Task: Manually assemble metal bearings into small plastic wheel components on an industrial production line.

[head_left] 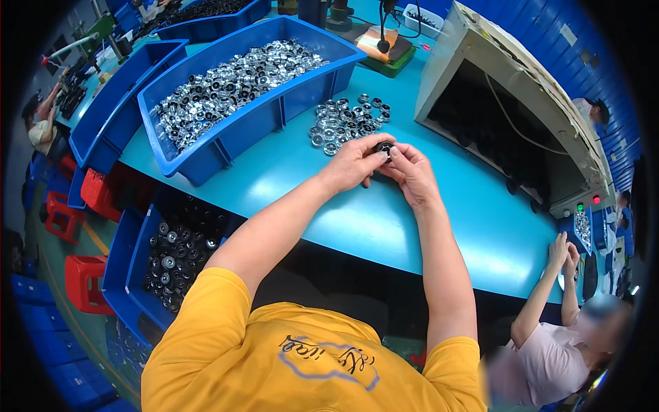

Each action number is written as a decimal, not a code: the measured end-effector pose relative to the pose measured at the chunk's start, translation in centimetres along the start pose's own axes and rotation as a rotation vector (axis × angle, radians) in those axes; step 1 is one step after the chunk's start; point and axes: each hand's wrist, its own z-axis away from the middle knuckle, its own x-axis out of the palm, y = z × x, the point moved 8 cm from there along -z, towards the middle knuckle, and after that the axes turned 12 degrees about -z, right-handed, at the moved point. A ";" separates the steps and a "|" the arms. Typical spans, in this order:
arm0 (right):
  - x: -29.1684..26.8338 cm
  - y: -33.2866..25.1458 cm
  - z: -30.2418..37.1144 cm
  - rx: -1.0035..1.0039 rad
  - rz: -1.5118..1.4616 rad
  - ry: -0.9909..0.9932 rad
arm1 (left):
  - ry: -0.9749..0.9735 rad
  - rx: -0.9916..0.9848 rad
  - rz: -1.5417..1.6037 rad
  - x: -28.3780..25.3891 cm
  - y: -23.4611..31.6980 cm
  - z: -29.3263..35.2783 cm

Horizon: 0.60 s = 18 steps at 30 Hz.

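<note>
Above the turquoise table, my left hand and my right hand meet around a small black round part. Fingers and thumbs of both hands are closed on its rim, and they cover much of it. Just beyond my left hand lies a loose group of clear, shiny round parts with dark centres. More parts of that look fill a large blue bin at the back left of the table.
A beige boxy machine with a dark opening stands at right. Below the table's left edge, a blue bin holds black round parts. Red stools stand on the floor at left. At lower right sits a co-worker.
</note>
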 end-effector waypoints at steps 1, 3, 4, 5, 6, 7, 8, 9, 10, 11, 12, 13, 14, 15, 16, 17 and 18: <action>0.1 0.1 0.0 0.002 0.006 -0.021 | 0.005 0.004 0.014 -0.1 -0.2 -0.1; 0.1 0.1 -0.1 -0.021 0.045 0.006 | 0.056 -0.003 -0.041 -0.8 -0.4 -0.2; 0.1 0.1 -0.1 -0.032 0.065 0.020 | 0.081 -0.007 -0.067 -1.0 -0.5 -0.2; 0.2 -0.1 -0.1 -0.081 0.160 0.037 | 0.122 -0.003 -0.067 -1.1 -0.6 -0.2; 0.4 -0.2 0.0 -0.130 0.255 0.054 | 0.143 -0.012 -0.085 -1.3 -0.7 -0.2; 0.6 -0.4 0.1 -0.180 0.353 0.072 | 0.163 -0.020 -0.101 -1.4 -0.7 -0.2; 0.5 -0.4 0.2 -0.187 0.392 0.097 | 0.183 -0.028 -0.117 -1.5 -0.8 -0.1; 0.3 -0.3 0.2 -0.194 0.432 0.122 | 0.165 -0.023 -0.130 -1.5 -0.8 -0.1; 0.2 -0.4 0.2 -0.203 0.472 0.146 | 0.147 -0.017 -0.144 -1.5 -0.8 -0.3; 0.1 -0.2 0.1 -0.169 0.395 0.153 | 0.128 -0.011 -0.158 -1.4 -0.8 -0.3; 0.0 -0.1 0.1 -0.134 0.318 0.161 | 0.117 -0.003 -0.142 -1.2 -0.8 -0.4; -0.1 0.1 0.1 -0.099 0.239 0.170 | 0.104 0.004 -0.128 -0.9 -0.7 -0.4; -0.1 0.1 0.1 -0.077 0.183 0.161 | 0.090 0.010 -0.113 -0.6 -0.7 -0.4; -0.2 -0.1 0.2 -0.056 0.128 0.153 | 0.101 0.089 -0.169 -0.5 -0.1 -0.2; -0.3 -0.1 0.1 -0.034 0.071 0.143 | 0.112 0.168 -0.226 -0.3 0.4 0.0; -0.6 0.3 0.0 0.003 0.045 0.142 | 0.122 0.248 -0.283 -0.2 0.9 0.2; -0.7 0.3 0.0 -0.007 0.049 0.149 | 0.134 0.231 -0.287 -0.2 0.5 0.1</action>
